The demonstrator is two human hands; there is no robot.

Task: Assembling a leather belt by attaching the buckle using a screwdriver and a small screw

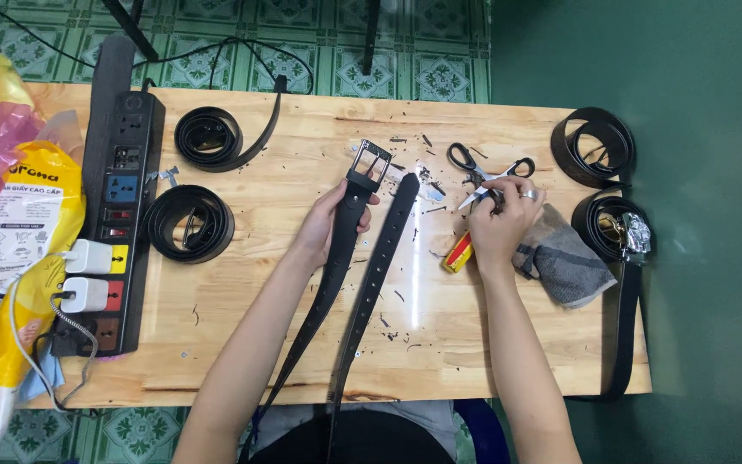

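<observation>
On wooden surface (242, 301): left hand (330, 222) gripping black belt (337, 258) below buckle (369, 165); right hand (501, 222) clenching around small item, unidentifiable, touching scissors (484, 168) beside grey cloth (560, 262).

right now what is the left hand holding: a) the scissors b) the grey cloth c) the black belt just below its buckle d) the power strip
c: the left hand grips the black belt just below its silver buckle, while the scissors lie by the right hand, the grey cloth beside it.
</observation>
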